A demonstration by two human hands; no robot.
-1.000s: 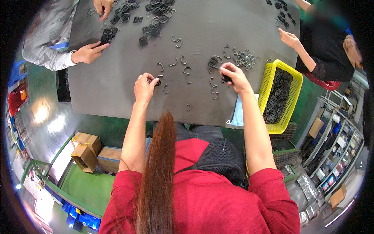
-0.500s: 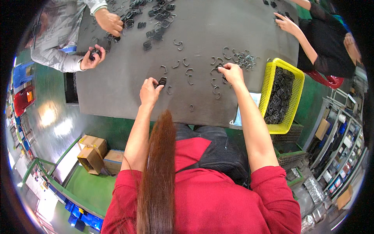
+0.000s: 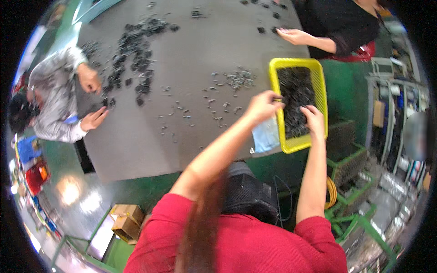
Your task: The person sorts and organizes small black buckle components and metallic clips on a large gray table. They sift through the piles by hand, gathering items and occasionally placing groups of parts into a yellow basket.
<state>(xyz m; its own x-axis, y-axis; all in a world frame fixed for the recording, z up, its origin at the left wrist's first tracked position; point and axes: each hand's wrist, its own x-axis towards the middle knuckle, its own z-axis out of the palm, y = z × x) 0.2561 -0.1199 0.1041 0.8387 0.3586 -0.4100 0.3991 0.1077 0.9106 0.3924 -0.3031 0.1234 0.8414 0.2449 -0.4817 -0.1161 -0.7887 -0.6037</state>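
A yellow perforated basket (image 3: 323,98) at the table's right edge holds a heap of small black plastic buckle-like pieces (image 3: 293,84). My left hand (image 3: 264,108) is at the basket's left rim, its fingers pinched on a small dark piece that looks like one of these buckles. Inside the basket, towards its right side, my right hand (image 3: 314,119) reaches down to the black pieces. Blur and the hand itself obscure what its fingertips grip, if anything. Left of the basket, bent metal wire hooks (image 3: 239,78) lie in a pile, with several more scattered nearby.
A light blue cloth or mask (image 3: 265,136) lies beside the basket. More black pieces (image 3: 143,54) spread across the grey table (image 3: 200,50). A co-worker in a grey sleeve (image 3: 57,68) handles pieces at left; another in black (image 3: 330,22) is at far right.
Both my hands have moved right, from the scattered hooks to the yellow basket. The view has shifted and turned. The left co-worker's hands have also changed position.
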